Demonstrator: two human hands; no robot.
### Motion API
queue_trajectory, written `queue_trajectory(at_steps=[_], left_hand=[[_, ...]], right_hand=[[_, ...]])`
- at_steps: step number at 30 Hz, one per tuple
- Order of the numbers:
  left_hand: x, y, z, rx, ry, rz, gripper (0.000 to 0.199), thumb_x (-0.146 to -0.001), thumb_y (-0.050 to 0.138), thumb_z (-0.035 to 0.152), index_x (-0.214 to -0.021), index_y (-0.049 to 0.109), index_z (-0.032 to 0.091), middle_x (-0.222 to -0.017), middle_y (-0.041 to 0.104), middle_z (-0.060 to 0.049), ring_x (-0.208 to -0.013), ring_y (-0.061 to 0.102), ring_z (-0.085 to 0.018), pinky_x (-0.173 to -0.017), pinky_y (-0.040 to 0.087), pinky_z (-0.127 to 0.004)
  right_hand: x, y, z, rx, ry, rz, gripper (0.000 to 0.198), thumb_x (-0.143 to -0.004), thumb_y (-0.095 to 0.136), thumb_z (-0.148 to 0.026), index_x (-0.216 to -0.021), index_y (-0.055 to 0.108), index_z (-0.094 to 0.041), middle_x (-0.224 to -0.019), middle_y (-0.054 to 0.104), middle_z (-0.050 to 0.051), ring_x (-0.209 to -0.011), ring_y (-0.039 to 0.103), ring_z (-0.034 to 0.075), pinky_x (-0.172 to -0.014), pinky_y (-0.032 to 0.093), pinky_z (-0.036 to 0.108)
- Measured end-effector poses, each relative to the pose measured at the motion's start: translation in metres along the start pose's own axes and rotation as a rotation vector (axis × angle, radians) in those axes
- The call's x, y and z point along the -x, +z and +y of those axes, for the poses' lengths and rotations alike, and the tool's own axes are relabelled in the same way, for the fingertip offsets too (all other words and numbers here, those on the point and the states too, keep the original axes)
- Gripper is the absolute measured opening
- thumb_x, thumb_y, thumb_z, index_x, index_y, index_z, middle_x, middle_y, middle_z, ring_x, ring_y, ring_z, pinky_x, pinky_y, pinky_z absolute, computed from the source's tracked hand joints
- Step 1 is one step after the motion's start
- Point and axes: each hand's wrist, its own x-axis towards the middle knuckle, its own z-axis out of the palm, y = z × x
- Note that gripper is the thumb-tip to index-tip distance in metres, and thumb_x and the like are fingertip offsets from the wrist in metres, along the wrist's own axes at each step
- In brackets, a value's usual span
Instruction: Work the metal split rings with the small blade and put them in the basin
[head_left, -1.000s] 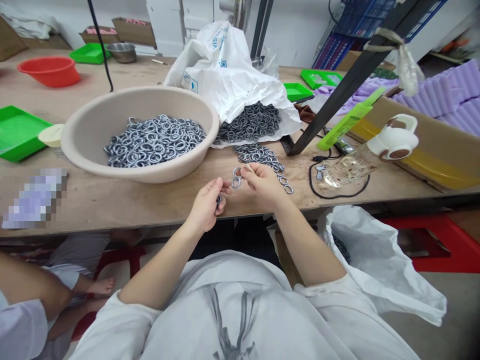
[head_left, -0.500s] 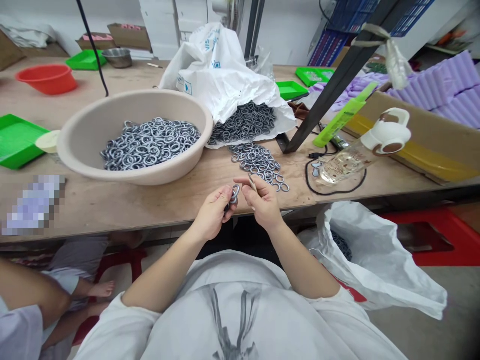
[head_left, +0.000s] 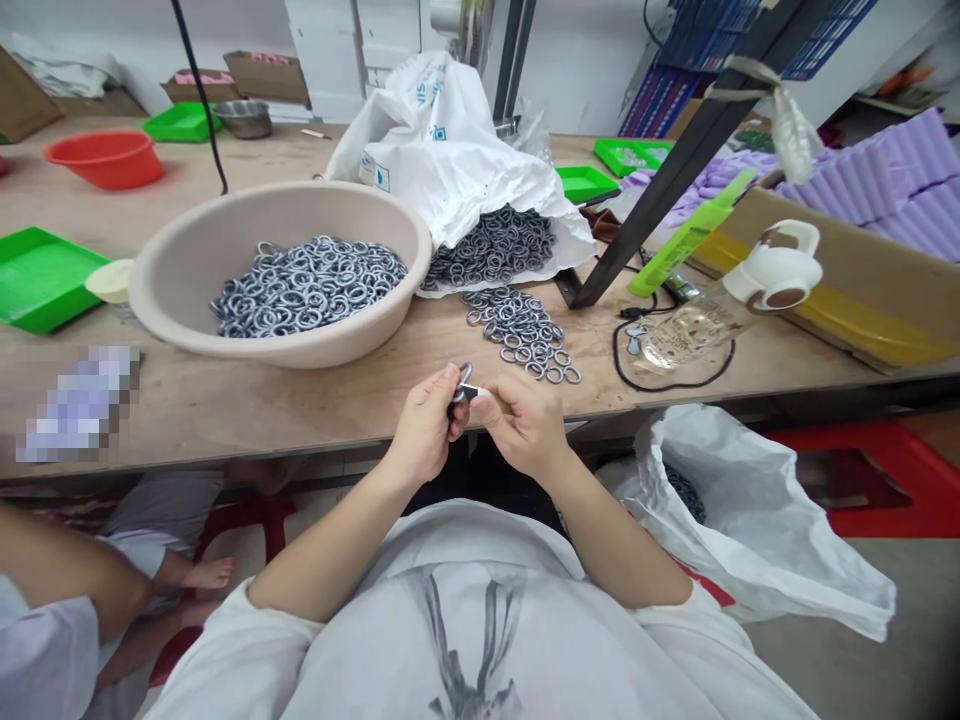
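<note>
- Two hands are working close together at the front edge of the table (head_left: 247, 412); one cannot tell if they are touching.
- The left hand (head_left: 426, 425) is pinching at least one grey ring (head_left: 466, 371) between thumb and fingers; the exact number is hiding inside the grip.
- The right hand (head_left: 525, 420) is gripping one small tool (head_left: 472, 392), and its dark end is pointing at this ring.
- One loose pile of rings (head_left: 517, 328), too many for counting, is lying just beyond the hands.
- One basin (head_left: 180, 260) and one white bag (head_left: 472, 165) are holding many more.
- Four green trays (head_left: 45, 278), one red bowl (head_left: 105, 162) and one bottle (head_left: 701, 322) are resting around.
</note>
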Motion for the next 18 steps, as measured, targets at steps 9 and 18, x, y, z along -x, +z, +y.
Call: queue_trajectory(at_steps=[9,18], left_hand=[[0.006,0.0,-0.008,-0.005,0.007,-0.018,0.051,-0.073,0.078,0.057,-0.072,0.047,0.017,-0.054,0.038,0.005,-0.045,0.033,-0.005,-0.039,0.025,-0.014],[0.004,-0.003,-0.013,-0.037,0.043,-0.011,0.052,-0.081,0.07,0.062,-0.071,0.047,0.016,-0.058,0.041,0.003,-0.047,0.035,-0.006,-0.04,0.026,-0.015]], right_hand=[[-0.002,0.005,0.013,0.05,0.015,0.016,0.06,-0.111,0.04,-0.053,-0.07,0.049,-0.011,-0.068,0.047,0.003,-0.064,0.042,0.011,-0.062,0.025,0.026],[0.003,0.016,0.023,-0.428,0.276,0.07,0.049,-0.098,0.062,-0.062,-0.102,0.063,-0.013,-0.089,0.059,0.005,-0.076,0.053,0.015,-0.07,0.04,0.024]])
